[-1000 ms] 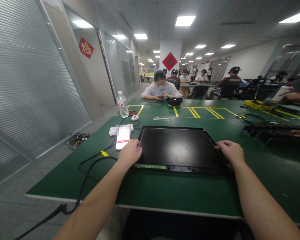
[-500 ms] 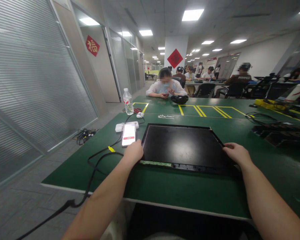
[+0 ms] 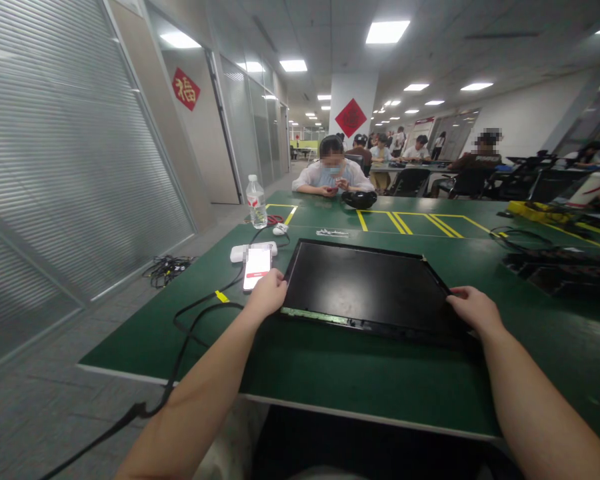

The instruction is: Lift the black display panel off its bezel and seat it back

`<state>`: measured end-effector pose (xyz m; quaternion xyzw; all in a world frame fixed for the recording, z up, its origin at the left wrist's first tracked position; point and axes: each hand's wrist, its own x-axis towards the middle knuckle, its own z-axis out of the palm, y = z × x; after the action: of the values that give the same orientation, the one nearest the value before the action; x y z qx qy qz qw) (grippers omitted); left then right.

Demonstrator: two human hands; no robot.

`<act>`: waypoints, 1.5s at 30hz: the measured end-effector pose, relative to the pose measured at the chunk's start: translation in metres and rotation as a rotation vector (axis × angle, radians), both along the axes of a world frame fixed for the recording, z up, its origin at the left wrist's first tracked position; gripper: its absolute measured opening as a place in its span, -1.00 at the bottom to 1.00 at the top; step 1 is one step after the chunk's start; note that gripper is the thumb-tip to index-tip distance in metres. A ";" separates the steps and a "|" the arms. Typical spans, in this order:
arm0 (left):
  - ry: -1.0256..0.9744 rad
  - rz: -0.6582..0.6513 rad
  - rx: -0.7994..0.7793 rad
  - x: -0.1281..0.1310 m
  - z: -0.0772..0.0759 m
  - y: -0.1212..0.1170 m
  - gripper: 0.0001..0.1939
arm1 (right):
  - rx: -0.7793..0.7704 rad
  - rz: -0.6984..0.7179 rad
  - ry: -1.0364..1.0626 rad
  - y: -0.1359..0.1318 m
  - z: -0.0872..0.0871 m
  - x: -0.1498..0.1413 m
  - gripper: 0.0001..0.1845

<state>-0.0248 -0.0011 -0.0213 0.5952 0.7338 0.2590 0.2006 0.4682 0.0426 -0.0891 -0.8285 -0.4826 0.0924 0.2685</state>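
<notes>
A black flat display panel (image 3: 365, 283) is held face up over the green table (image 3: 330, 373), its left side a little higher than its right. A green circuit strip (image 3: 320, 315) runs along part of its near edge. My left hand (image 3: 269, 293) is closed on the panel's left edge, with the fingers partly hidden beneath. At the opposite edge, my right hand (image 3: 473, 308) grips with the thumb on top and the other fingers underneath. Just beyond my left hand lies a phone (image 3: 257, 268) with a lit screen, leaning on a white case (image 3: 239, 254).
A water bottle (image 3: 257, 203), red-handled scissors (image 3: 275, 219) and a white plug (image 3: 280, 229) stand or lie at the back left. Black cable (image 3: 187, 347) hangs over the left table edge. Across the table sits a person (image 3: 333, 170) near a black object (image 3: 359, 199).
The panel's left side has risen slightly, tilting it down toward the right. My left hand has moved up a little with it; my right hand has hardly moved.
</notes>
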 end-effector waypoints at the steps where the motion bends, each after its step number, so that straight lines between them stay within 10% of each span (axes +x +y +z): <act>1: -0.121 0.029 0.008 0.000 -0.001 0.001 -0.93 | -0.003 -0.003 0.007 -0.001 0.001 -0.001 -0.63; 8: -0.787 0.204 0.007 0.005 -0.001 0.003 -0.81 | 0.013 -0.007 0.016 -0.003 0.005 -0.001 -0.67; 20: -1.259 0.226 -0.034 0.014 -0.003 0.004 -0.77 | 0.034 0.006 0.001 0.000 0.000 0.002 -0.66; 34: -1.298 0.260 -0.053 0.018 0.004 0.002 -0.78 | 0.007 -0.001 0.005 -0.001 0.003 0.001 -0.68; 45: -1.220 0.113 -0.082 0.008 0.006 0.000 -0.21 | 0.025 0.017 0.021 -0.004 0.002 0.000 -0.64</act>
<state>-0.0165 -0.0009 -0.0154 0.2915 0.5264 0.5346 0.5934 0.4683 0.0385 -0.0868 -0.8199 -0.4878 0.0974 0.2833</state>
